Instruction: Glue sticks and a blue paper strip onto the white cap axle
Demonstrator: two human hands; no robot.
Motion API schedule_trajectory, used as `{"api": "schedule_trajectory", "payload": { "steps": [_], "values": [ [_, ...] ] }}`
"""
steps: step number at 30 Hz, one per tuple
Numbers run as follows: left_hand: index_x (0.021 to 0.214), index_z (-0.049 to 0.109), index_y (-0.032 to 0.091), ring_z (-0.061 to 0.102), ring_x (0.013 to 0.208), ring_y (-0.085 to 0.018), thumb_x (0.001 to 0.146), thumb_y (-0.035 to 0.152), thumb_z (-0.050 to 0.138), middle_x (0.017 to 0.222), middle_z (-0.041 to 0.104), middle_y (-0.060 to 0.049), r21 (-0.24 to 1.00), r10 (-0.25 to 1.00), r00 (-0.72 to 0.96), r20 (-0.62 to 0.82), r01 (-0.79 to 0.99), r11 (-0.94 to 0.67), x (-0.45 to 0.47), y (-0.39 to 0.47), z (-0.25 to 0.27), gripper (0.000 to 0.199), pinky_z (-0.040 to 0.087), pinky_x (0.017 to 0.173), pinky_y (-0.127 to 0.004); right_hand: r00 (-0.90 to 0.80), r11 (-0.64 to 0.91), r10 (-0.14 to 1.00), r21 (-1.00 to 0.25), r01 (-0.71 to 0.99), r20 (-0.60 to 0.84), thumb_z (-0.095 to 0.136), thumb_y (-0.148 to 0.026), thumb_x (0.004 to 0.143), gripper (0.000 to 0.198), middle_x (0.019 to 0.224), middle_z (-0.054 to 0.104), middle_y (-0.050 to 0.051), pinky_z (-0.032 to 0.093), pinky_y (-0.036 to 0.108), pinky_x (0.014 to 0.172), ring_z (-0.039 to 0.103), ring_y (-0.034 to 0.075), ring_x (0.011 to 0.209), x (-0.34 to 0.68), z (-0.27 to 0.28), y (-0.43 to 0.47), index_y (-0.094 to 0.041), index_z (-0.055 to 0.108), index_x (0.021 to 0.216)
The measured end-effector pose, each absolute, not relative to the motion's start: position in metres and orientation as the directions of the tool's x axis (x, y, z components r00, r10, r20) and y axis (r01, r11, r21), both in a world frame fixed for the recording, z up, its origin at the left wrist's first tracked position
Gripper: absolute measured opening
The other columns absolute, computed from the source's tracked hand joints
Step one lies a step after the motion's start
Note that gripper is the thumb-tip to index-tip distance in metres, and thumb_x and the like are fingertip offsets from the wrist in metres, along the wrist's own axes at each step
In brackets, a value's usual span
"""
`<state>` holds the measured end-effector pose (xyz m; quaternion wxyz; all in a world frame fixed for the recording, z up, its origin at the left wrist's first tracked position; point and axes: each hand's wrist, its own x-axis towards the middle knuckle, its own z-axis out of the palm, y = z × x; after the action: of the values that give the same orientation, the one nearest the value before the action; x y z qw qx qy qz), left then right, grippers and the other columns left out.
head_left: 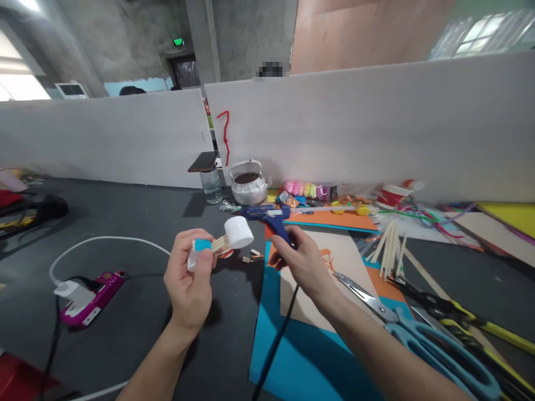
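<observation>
Between the fingers and thumb of my left hand [190, 281] is a small craft piece made of wooden sticks. A white round cap [239, 232] sits at one end of the sticks, and a blue patch [203, 245] shows by my thumb. My right hand [303, 259] is wrapped round the handle of a blue hot glue gun [271, 216]. Its nozzle points left, above and close to the white cap, apart from it as far as I can see. A clear glue stick [315, 210] extends from the gun's back, and a black cord [278, 340] hangs below my right hand.
Blue scissors [395, 317] and yellow-handled pliers [451, 309] lie at the right, near wooden sticks [387, 248]. Coloured sheets [267, 334] lie under my right arm. A purple power strip [92, 301] is at the left. A small kettle [248, 186] and water jar [212, 186] stand behind.
</observation>
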<state>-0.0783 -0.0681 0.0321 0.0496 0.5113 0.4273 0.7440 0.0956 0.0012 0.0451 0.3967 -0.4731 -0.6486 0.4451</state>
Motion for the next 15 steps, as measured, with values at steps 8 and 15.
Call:
{"api": "schedule_trajectory", "payload": {
  "steps": [8,15],
  "values": [
    [0.1,0.061,0.019,0.061,0.091,-0.018,0.094,0.027,0.054,0.102,0.058,-0.006,0.598,0.561,-0.291,0.775,0.624,-0.503,-0.071,-0.069,0.012,0.012,0.051,0.076,-0.032,-0.026,-0.018,1.0,-1.0,-0.012,-0.018,0.074,-0.052,0.078,0.037,0.072,0.057,-0.002,0.043,0.017,0.052,0.05,0.009,0.06,0.179,0.037,-0.052,-0.019,0.06,0.09],
    [0.102,0.062,0.02,0.058,0.093,-0.018,0.09,0.019,0.058,0.1,0.06,-0.005,0.483,0.567,-0.126,0.814,0.689,-0.54,-0.061,-0.067,0.006,0.012,0.049,0.081,-0.033,-0.051,-0.003,0.999,-0.999,0.046,-0.006,0.073,-0.048,0.08,0.029,0.068,0.062,0.002,0.049,0.018,0.053,0.057,0.013,0.061,0.204,0.024,-0.08,-0.02,0.069,0.083]
  ]
}}
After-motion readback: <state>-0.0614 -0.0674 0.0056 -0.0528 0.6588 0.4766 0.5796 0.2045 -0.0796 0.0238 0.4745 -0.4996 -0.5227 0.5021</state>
